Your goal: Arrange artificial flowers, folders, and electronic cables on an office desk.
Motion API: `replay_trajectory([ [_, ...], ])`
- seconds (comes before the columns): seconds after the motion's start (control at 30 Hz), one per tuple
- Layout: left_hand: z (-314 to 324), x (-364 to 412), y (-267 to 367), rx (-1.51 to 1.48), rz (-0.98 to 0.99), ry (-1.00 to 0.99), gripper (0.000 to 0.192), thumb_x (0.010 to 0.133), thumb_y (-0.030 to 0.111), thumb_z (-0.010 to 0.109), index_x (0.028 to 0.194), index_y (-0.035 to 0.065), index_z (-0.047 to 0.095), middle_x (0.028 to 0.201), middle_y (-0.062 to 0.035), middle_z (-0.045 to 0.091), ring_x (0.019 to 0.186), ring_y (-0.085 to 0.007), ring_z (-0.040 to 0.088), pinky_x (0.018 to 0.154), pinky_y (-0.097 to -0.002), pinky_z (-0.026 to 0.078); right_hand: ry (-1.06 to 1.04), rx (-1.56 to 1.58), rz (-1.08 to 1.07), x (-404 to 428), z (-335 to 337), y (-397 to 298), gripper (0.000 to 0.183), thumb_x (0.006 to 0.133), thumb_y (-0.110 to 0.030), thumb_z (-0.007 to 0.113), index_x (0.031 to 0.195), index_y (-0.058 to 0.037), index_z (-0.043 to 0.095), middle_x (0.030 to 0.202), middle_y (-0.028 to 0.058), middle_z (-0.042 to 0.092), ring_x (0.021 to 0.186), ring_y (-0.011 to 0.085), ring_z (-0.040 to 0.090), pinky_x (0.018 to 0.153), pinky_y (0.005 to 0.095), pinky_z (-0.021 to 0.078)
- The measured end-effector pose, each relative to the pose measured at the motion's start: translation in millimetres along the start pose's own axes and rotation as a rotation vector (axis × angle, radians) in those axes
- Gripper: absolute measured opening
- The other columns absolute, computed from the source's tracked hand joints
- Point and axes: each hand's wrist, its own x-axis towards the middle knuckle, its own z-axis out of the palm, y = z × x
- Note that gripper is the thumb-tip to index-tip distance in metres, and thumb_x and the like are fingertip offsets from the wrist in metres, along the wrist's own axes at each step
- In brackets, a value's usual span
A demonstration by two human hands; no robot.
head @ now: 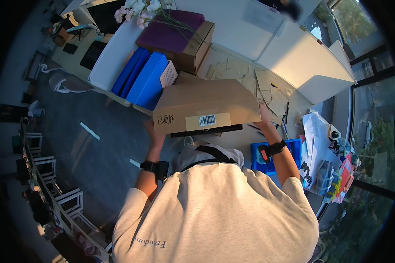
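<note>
A brown cardboard box [205, 102], with handwriting and a barcode label on one face, is held across the front of the body. My left hand [154, 130] grips its left end, the fingers partly hidden by the cardboard. At the opposite end my right hand [265, 115] has hold of the box's edge. A dark flat object [207, 131] shows just under the near edge of the box. Loose brown paper pieces [263, 82] lie on the desk behind and to the right of it.
Blue file holders [146, 80] stand at the left desk edge. Behind are a cardboard box [202, 42] with purple cloth [172, 29] and flowers [140, 10]. A blue tray [294, 153] sits near my right forearm; papers [316, 134] lie beyond. White partition panels [230, 23] border the desk.
</note>
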Motion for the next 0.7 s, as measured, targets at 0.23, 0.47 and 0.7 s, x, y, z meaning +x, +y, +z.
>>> replay_trajectory([
  [0.23,24.8,-100.5,-170.7,-0.456,-0.396,0.071,0.026,0.087,0.028,0.067,0.094,0.0030,0.069,0.081,-0.0084,0.072,0.067,-0.0227,0.069,0.062,-0.0331,0.053,0.047,-0.194,-0.115,-35.3,44.9,-0.1,0.077,0.081,-0.017,0.065,0.150,-0.0021,0.034,0.150,0.0250,0.041,0.113,0.0470,0.059,0.093,0.0451,0.0528],
  [0.47,-45.1,-59.6,-72.6,0.059,-0.581,-0.285,0.039,0.091,0.036,0.064,0.119,0.0097,0.067,0.102,-0.0081,0.072,0.083,-0.0223,0.068,0.075,-0.0351,0.052,-0.187,0.207,0.535,-74.6,7.8,17.5,0.062,0.091,-0.022,0.061,0.146,-0.0047,0.040,0.141,0.0212,0.051,0.123,0.0295,0.058,0.092,0.0431,0.0533],
  [0.7,-32.3,-3.6,36.6,-0.623,-0.961,-0.374,0.071,0.089,0.042,0.072,0.142,0.0018,0.046,0.130,-0.0122,0.060,0.116,-0.0196,0.059,0.097,-0.0310,0.046,-0.210,0.931,1.025,-5.3,-21.7,-54.5,0.065,0.093,-0.042,0.064,0.145,-0.0094,0.044,0.133,0.0105,0.057,0.112,0.0209,0.060,0.096,0.0351,0.0468],
])
